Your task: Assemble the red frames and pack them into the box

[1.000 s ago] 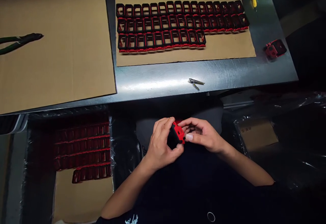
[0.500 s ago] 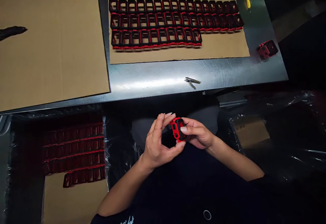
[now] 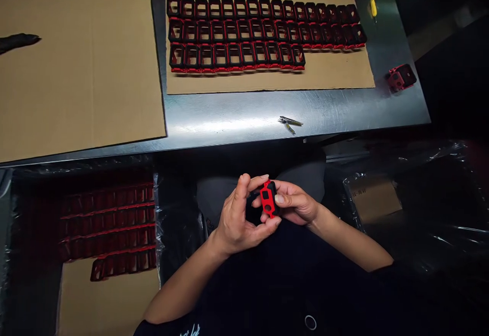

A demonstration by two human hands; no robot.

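Observation:
A small red-and-black frame [image 3: 268,199], like a camera housing with openings in its red face, is held above my lap. My left hand [image 3: 239,216] grips its ends between thumb and a finger, the index finger raised off it. My right hand [image 3: 300,203] pinches its black side, thumb on the near edge and the other fingers partly hidden behind. On the table beyond lie pliers or tweezers [image 3: 290,122] with slim metal tips. Rows of similar red-and-black frames [image 3: 233,57] stand on a cardboard sheet [image 3: 336,74].
A larger cardboard sheet [image 3: 87,71] covers the table's left, with a dark pointed object [image 3: 21,42] on it. A yellow-handled tool [image 3: 373,6] and a loose frame [image 3: 402,77] lie at right. Below left, a plastic-lined box holds more frames [image 3: 126,262]; a cardboard piece [image 3: 376,201] sits lower right.
The frame has been turned between my fingers, so its red face now shows more and its black-rimmed opening less. Both hands keep hold of it.

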